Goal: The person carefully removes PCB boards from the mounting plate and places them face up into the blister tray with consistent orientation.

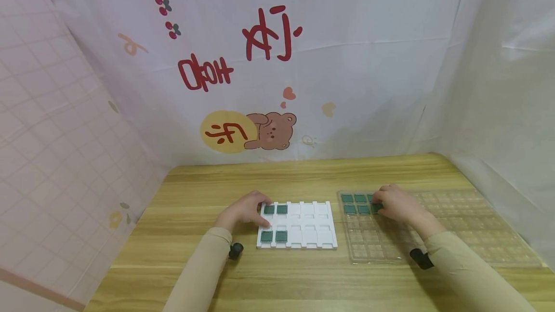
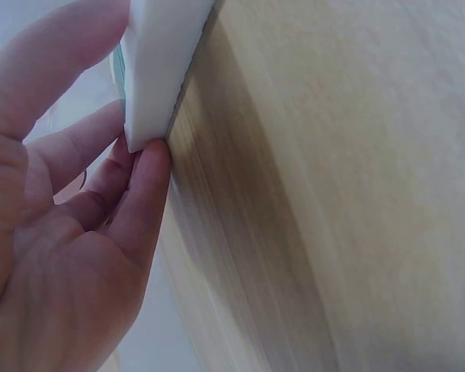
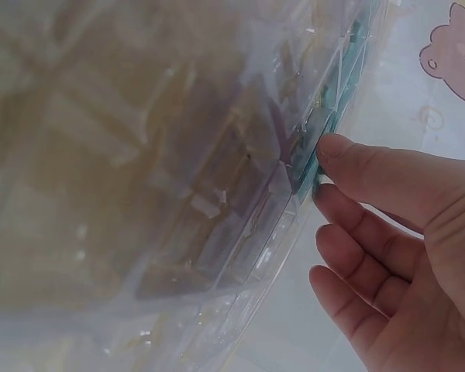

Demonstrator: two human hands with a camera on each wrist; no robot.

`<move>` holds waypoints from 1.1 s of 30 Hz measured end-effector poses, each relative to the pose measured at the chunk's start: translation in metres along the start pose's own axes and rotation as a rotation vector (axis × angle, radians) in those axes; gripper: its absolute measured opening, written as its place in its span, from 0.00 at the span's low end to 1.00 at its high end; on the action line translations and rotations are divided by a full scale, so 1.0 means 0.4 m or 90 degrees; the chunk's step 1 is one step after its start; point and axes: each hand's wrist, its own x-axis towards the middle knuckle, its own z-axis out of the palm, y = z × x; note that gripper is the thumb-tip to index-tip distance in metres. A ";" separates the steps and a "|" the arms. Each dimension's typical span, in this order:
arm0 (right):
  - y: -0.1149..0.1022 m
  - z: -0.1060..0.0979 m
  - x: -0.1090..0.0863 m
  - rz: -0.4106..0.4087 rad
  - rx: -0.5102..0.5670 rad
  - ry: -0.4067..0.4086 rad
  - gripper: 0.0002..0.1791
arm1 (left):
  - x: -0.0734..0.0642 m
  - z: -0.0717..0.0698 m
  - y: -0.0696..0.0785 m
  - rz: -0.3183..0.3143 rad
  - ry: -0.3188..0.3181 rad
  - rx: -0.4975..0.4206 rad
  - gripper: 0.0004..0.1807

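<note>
My left hand [image 1: 244, 208] holds the left edge of a white slotted tray [image 1: 310, 236], thumb and fingers spread along it. In the left wrist view the fingertips curl against the corner of the white tray [image 2: 151, 85]. Small green circuit boards [image 1: 281, 236] lie in its two left columns, two in the far row and two in the near row. To the right, my right hand [image 1: 396, 202] reaches over a clear plastic tray [image 1: 364, 253] and pinches a green circuit board [image 1: 376, 207] between thumb and index finger, the other fingers loosely bent.
More green boards [image 1: 360, 198] fill pockets in the far left part of the clear tray. Its many-pocketed sheet runs on toward the table's right side. Both trays lie on a wooden table [image 1: 303, 278], with a printed white curtain [image 1: 368, 85] behind it.
</note>
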 end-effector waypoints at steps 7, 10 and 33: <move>-0.002 -0.001 -0.001 0.002 0.005 -0.008 0.13 | 0.000 0.001 -0.002 0.007 0.001 0.010 0.34; -0.002 -0.001 -0.002 0.006 0.005 -0.015 0.13 | 0.001 0.002 -0.005 0.009 0.001 0.014 0.34; -0.062 -0.027 0.028 0.006 0.120 0.020 0.12 | 0.003 0.003 -0.009 0.022 0.003 0.015 0.34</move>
